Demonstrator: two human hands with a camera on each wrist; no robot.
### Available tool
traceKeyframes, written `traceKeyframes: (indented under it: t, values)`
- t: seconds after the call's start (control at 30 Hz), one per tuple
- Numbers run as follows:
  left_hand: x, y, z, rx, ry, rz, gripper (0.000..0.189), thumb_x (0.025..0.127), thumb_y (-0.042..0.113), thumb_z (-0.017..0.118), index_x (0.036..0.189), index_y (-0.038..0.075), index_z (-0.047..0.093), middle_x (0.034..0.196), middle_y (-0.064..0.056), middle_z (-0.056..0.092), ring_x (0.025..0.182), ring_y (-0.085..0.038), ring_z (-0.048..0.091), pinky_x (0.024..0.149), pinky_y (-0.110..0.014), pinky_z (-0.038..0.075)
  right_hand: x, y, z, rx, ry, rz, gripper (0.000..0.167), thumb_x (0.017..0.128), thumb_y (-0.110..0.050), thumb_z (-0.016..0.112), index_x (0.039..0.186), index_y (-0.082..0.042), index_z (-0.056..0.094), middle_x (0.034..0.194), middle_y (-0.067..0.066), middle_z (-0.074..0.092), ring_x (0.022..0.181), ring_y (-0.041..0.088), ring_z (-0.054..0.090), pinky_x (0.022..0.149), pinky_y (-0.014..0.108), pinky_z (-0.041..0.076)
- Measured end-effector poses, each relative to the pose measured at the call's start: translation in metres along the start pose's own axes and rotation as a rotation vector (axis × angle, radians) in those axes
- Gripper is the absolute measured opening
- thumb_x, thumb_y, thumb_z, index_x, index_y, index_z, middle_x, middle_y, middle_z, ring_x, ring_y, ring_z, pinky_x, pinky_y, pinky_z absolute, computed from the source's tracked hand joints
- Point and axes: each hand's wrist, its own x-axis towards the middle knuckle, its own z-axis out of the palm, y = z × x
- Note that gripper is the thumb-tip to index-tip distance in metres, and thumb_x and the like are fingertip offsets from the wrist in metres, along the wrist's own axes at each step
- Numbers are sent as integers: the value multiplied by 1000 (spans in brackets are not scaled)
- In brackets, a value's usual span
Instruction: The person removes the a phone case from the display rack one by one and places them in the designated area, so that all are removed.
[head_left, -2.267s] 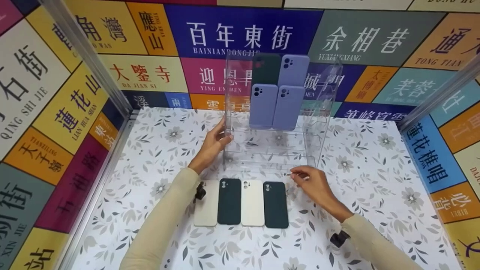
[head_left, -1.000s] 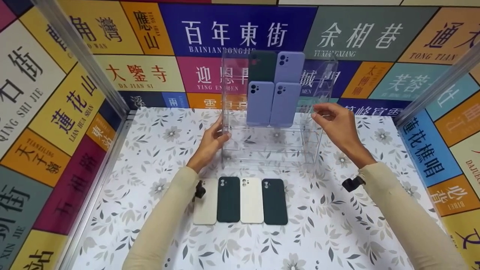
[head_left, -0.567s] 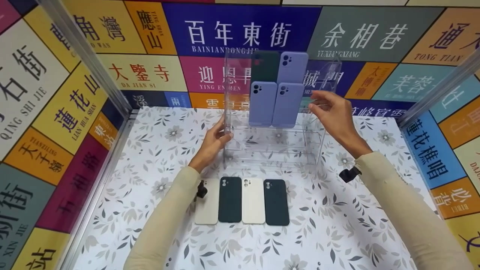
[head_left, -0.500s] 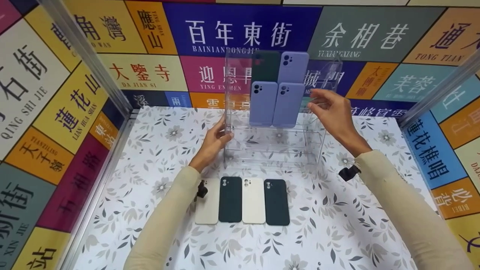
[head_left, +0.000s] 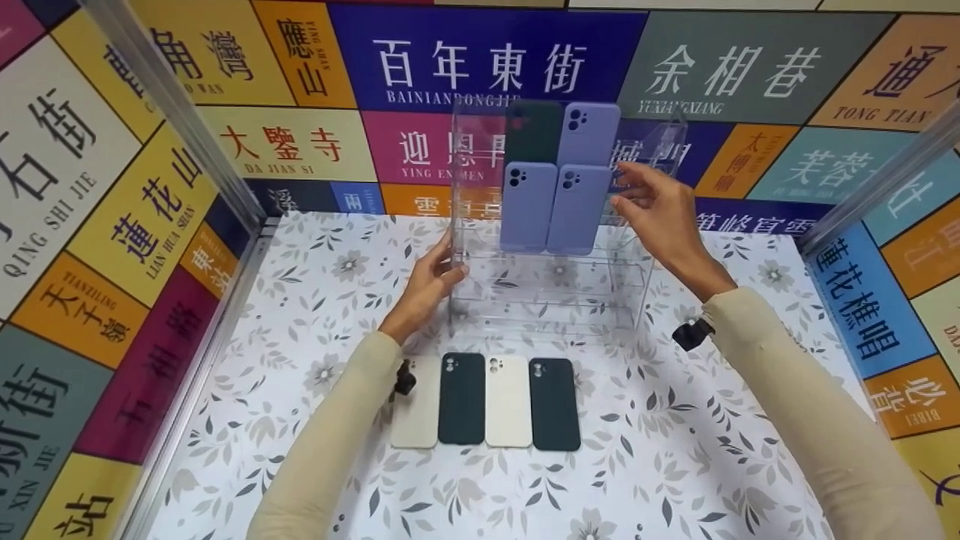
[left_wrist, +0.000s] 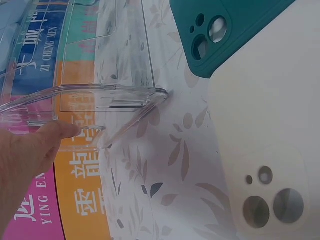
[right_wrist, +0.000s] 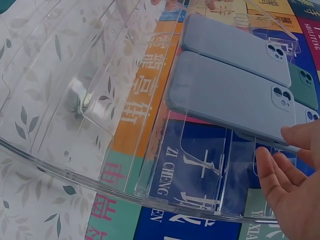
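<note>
A clear acrylic tiered display stand (head_left: 480,311) holds one dark green phone case (head_left: 532,131) and three lavender ones, such as the front right lavender phone case (head_left: 577,210). My left hand (head_left: 429,285) grips the stand's left side panel, with the thumb at its front edge. My right hand (head_left: 660,210) is beside that lavender case, thumb and fingers bent and apart. In the right wrist view the fingertips (right_wrist: 265,155) are close to the case's edge; contact is unclear. On the table, side by side, lie two cream phone cases (head_left: 508,401) and two dark green ones (head_left: 555,405).
A white tablecloth (head_left: 675,465) with a leaf and flower print covers the table. Colourful printed panels (head_left: 480,60) with large characters form the back and side walls. Metal posts (head_left: 187,127) stand at the corners. The stand's lower tiers reach toward the laid-out cases.
From near the stand's front right base, my right hand has risen to beside the lavender case, lately edging up and left. My left hand stays on the side panel. The cases keep their places.
</note>
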Motion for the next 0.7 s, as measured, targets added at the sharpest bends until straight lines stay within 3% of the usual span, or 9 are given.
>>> traceKeyframes:
  t: [0.13, 0.27, 0.5, 0.7]
  values:
    - [-1, -1, -1, 1, -2, 5, 83, 104, 0, 64, 176, 23, 28, 170, -24, 43, 145, -50, 52, 119, -68, 43, 1, 0, 2, -19, -5, -23, 49, 100, 2, 77, 148, -7, 70, 127, 19, 77, 108, 27, 78, 91, 17, 59]
    - [-1, 0, -1, 20, 5, -2, 83, 104, 2, 65, 176, 24, 27, 169, -23, 45, 143, -44, 56, 118, -68, 44, 1, -2, 4, -54, -13, -50, 49, 101, 1, 76, 149, -7, 69, 128, 18, 77, 110, 34, 78, 91, 18, 59]
    - [-1, 1, 1, 21, 13, -8, 83, 106, 4, 65, 176, 24, 27, 164, -24, 48, 146, -47, 53, 118, -69, 43, 2, -4, 8, -50, -14, -62, 46, 102, 1, 76, 147, -8, 71, 127, 18, 77, 110, 31, 76, 89, 16, 58]
    - [-1, 1, 1, 40, 14, -10, 81, 106, 4, 65, 176, 24, 27, 164, -25, 47, 144, -43, 55, 119, -67, 43, -2, -2, 12, 14, 78, -87, 33, 99, 4, 79, 131, 0, 76, 108, 17, 79, 92, 17, 74, 81, 14, 57]
